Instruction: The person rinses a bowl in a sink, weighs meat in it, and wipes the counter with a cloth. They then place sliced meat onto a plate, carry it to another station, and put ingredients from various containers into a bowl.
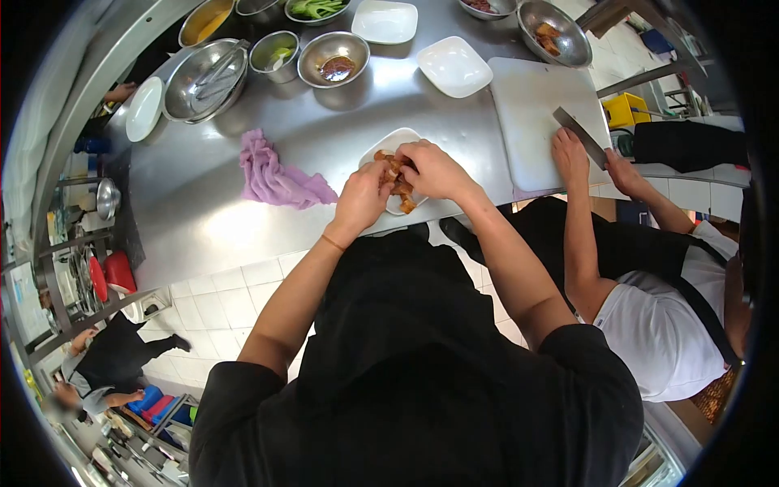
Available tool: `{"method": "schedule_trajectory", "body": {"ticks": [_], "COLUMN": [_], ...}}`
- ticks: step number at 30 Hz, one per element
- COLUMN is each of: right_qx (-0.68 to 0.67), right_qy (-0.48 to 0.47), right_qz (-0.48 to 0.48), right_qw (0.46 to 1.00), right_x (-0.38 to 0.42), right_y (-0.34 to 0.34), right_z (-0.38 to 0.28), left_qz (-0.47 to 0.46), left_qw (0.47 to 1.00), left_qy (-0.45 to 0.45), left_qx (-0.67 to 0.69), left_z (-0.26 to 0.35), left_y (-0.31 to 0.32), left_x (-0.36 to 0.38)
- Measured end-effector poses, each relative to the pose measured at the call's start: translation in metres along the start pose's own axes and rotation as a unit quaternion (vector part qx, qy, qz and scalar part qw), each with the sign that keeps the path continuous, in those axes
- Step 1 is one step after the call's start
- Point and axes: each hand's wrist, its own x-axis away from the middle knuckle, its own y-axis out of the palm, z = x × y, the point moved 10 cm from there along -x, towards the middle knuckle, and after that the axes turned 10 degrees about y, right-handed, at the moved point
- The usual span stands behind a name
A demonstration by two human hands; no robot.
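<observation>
Arranging the food (405, 195) on a small plate (398, 138) is judged to be the step in hand. The brown pieces are held within the plate, near the front edge of the bench (187, 187). They are touched by the left hand (362, 195) and the right hand (438, 172), with the fingers (415, 151) curled in from either side; whether any piece is pinched cannot be told, as the fingertips are partly hidden. For the next move, a light touch seems to be called for, with the pieces kept inside the rim.

To the left, a crumpled purple cloth (280, 178) is seen (apart from the plate, but close enough to the left wrist to be brushed). To the right, a knife (579, 136) is held by a co-worker (657, 333) at a white board (519, 122), so room for the right elbow is judged limited. Beyond the plate, a white dish (456, 66), a sauce bowl (359, 58) and a bowl of brown pieces (578, 49) are seen.
</observation>
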Motion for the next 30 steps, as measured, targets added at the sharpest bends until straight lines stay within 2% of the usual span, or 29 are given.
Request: {"method": "schedule_trajectory", "body": {"ticks": [4, 6, 10, 14, 16, 20, 22, 23, 25, 28, 29, 30], "right_qx": [-0.029, -0.063, -0.068, -0.113, -0.068, -0.037, 0.014, 0.019, 0.132, 0.115, 0.072, 0.071], "right_qy": [-0.028, -0.017, 0.023, 0.017, 0.040, 0.039, -0.028, -0.028, -0.014, -0.021, -0.074, -0.073], "right_qz": [0.005, 0.004, -0.013, -0.017, 0.067, 0.070, 0.013, 0.014, -0.035, -0.008, 0.049, 0.046], "right_qw": [0.999, 0.998, 0.997, 0.993, 0.995, 0.996, 0.999, 0.999, 0.991, 0.993, 0.993, 0.994], "right_x": [0.005, 0.007, 0.004, 0.002, 0.000, -0.004, 0.000, 0.001, -0.003, -0.006, -0.004, -0.005], "right_y": [-0.005, -0.011, -0.008, -0.016, -0.039, -0.051, -0.039, -0.034, -0.011, -0.015, -0.021, -0.023], "right_z": [-0.001, -0.001, 0.017, 0.020, 0.025, 0.034, 0.017, 0.016, 0.018, 0.016, 0.014, 0.015], "left_qz": [0.017, 0.018, 0.038, 0.033, 0.010, 0.012, 0.016, 0.020, 0.017, 0.031, 0.029, 0.027], "left_qw": [0.999, 0.996, 0.994, 0.995, 0.998, 0.998, 0.998, 0.998, 0.998, 0.998, 0.998, 0.998], "left_qy": [-0.016, -0.053, -0.024, -0.017, 0.015, 0.011, 0.025, 0.028, 0.018, 0.036, 0.032, 0.039], "left_qx": [0.023, 0.069, 0.105, 0.091, 0.062, 0.059, 0.052, 0.055, 0.058, 0.049, 0.050, 0.034], "left_z": [-0.006, -0.011, 0.000, 0.007, 0.011, 0.011, 0.012, 0.012, 0.010, 0.015, 0.015, 0.020], "left_y": [0.004, 0.005, 0.001, 0.002, 0.004, 0.002, 0.003, 0.004, 0.005, 0.003, 0.004, 0.002], "left_x": [-0.002, -0.004, -0.009, -0.011, -0.012, -0.010, -0.012, -0.011, -0.012, -0.012, -0.011, -0.012]}}
